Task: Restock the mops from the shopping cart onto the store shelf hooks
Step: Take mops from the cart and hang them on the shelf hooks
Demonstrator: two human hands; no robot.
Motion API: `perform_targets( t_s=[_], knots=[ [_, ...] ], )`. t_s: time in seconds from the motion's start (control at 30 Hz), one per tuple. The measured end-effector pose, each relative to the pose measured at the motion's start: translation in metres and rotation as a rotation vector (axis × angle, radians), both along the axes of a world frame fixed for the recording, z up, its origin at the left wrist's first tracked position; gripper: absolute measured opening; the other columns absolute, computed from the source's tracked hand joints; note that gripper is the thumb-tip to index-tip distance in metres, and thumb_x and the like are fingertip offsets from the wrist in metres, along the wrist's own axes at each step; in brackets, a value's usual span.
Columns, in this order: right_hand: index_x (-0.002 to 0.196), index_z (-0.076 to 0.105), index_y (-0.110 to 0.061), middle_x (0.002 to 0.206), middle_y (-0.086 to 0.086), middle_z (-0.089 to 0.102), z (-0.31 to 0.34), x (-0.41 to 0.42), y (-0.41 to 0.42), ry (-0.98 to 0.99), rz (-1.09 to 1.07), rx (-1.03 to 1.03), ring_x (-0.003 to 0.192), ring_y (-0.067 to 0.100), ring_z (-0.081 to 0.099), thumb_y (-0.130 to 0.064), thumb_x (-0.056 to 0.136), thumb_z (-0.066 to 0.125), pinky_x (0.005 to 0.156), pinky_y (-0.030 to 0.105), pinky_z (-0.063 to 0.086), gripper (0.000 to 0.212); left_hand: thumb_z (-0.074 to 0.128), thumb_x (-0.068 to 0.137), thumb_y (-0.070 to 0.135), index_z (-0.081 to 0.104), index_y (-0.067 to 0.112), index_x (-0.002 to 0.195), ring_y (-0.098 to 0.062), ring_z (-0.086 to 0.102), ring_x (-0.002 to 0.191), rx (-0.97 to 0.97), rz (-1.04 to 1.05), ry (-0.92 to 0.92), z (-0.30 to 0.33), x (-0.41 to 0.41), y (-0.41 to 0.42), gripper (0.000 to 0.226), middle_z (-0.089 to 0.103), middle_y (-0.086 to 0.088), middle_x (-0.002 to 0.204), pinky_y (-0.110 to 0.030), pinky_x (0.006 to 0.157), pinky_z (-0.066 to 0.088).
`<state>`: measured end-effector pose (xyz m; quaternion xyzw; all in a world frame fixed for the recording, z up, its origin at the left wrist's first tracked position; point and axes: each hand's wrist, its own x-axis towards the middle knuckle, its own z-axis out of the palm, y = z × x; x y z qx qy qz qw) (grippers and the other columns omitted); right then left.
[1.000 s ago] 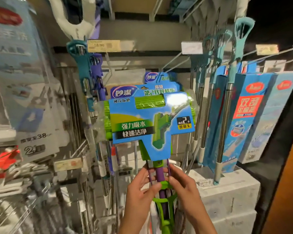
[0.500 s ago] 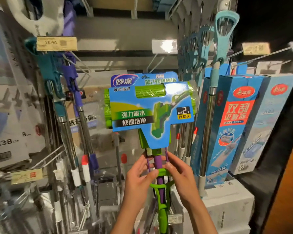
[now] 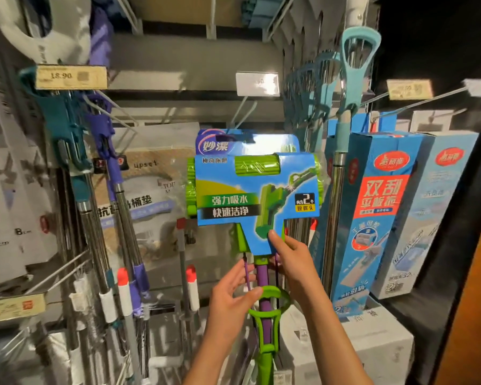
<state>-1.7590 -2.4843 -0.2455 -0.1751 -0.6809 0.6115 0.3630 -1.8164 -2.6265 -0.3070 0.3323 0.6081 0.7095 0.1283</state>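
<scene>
since a moment ago the right hand [image 3: 290,262] has climbed from the purple shaft up to the bottom edge of the blue card [image 3: 257,190], its fingers now touching the card's lower stem, loosely curved; i cannot tell whether they pinch it. the left hand [image 3: 231,293] has slid a little lower, thumb laid over the green ring [image 3: 270,300] on the mop [image 3: 261,276], fingers half open beside the shaft. the mop stands upright in front of the shelf, its green sponge head [image 3: 257,168] level with another carded mop [image 3: 220,144] hanging just behind it. teal and purple mops [image 3: 95,173] hang to the left under a price tag [image 3: 71,76]. blue boxes [image 3: 372,212] hang to the right, with a teal-handled mop [image 3: 354,68] in front of them.
</scene>
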Motion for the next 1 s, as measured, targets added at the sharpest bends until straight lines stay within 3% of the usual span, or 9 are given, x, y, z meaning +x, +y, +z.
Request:
perform_targets(
  t_s=[0.07,0.13,0.3,0.4,0.53,0.67,0.77,0.9,1.0],
  knots=[
    [0.094,0.067,0.005,0.088,0.021,0.070,0.000,-0.002,0.000,0.040,0.016,-0.027,0.084,0.029,0.065,-0.072,0.069,0.073,0.081,0.041,0.049,0.081,0.076,0.083,0.000,0.043,0.018,0.146,-0.008,0.055,0.129,0.005,-0.011,0.004,0.003,-0.004,0.001,0.073,0.059,0.003,0.137,-0.017,0.099,0.049],
    [0.091,0.061,0.010,0.079,0.014,0.061,0.000,-0.005,0.000,0.051,0.018,-0.035,0.077,0.024,0.058,-0.076,0.062,0.077,0.076,0.041,0.047,0.091,0.078,0.081,0.010,0.045,0.023,0.139,-0.003,0.058,0.122,0.005,-0.012,-0.002,0.008,-0.008,0.000,0.068,0.063,0.010,0.128,-0.014,0.095,0.049],
    [0.079,0.055,0.000,0.073,0.011,0.047,0.007,-0.008,-0.005,0.072,-0.032,0.020,0.071,0.019,0.047,-0.058,0.075,0.075,0.064,0.030,0.040,0.061,0.062,0.088,0.037,0.070,0.015,0.116,-0.019,0.072,0.103,0.048,0.048,-0.049,0.038,-0.021,0.000,0.036,0.077,0.002,0.102,-0.034,0.090,0.059],
    [0.089,0.059,0.005,0.078,0.012,0.053,0.008,-0.009,-0.007,0.082,-0.018,0.011,0.074,0.019,0.053,-0.056,0.075,0.074,0.066,0.032,0.048,0.064,0.062,0.095,0.031,0.072,0.021,0.101,-0.005,0.072,0.094,0.049,0.070,-0.056,0.055,-0.024,0.006,0.015,0.078,0.009,0.094,-0.028,0.085,0.058],
    [0.091,0.056,0.005,0.077,0.010,0.051,0.008,-0.007,-0.009,0.102,0.011,0.008,0.062,0.005,0.057,-0.031,0.090,0.072,0.055,0.018,0.049,0.040,0.070,0.090,0.032,0.071,0.016,0.103,-0.014,0.073,0.097,0.075,0.141,-0.013,0.067,-0.029,0.012,0.021,0.078,0.003,0.098,-0.031,0.085,0.057],
    [0.105,0.061,0.006,0.090,0.017,0.064,0.013,-0.004,-0.009,0.143,0.051,0.010,0.078,0.011,0.067,-0.026,0.091,0.069,0.068,0.033,0.056,0.036,0.072,0.088,0.021,0.071,0.009,0.103,-0.021,0.074,0.097,0.130,0.113,-0.092,0.074,-0.033,0.014,0.019,0.078,-0.004,0.098,-0.032,0.084,0.057],
    [0.099,0.068,-0.010,0.090,0.002,0.075,0.024,-0.002,-0.007,0.151,0.059,0.037,0.086,0.017,0.071,-0.026,0.094,0.065,0.075,0.041,0.058,0.017,0.070,0.090,0.011,0.069,0.007,0.106,-0.016,0.075,0.092,0.148,0.084,-0.126,0.077,-0.033,0.015,0.016,0.078,-0.004,0.098,-0.021,0.072,0.057],
    [0.098,0.067,-0.010,0.095,0.002,0.077,0.034,-0.002,-0.002,0.169,0.052,0.048,0.091,0.022,0.074,-0.027,0.095,0.061,0.080,0.048,0.060,0.018,0.071,0.090,0.009,0.067,0.012,0.099,-0.002,0.073,0.078,0.149,0.065,-0.105,0.083,-0.029,0.017,0.010,0.079,0.004,0.088,-0.013,0.060,0.053],
    [0.095,0.066,-0.007,0.094,0.005,0.077,0.036,-0.001,-0.001,0.184,0.068,0.008,0.092,0.021,0.074,-0.023,0.097,0.060,0.074,0.044,0.062,0.016,0.077,0.084,0.015,0.068,0.011,0.098,-0.006,0.074,0.080,0.143,0.076,-0.090,0.086,-0.030,0.021,0.017,0.079,0.004,0.086,-0.024,0.068,0.059]
  ],
)
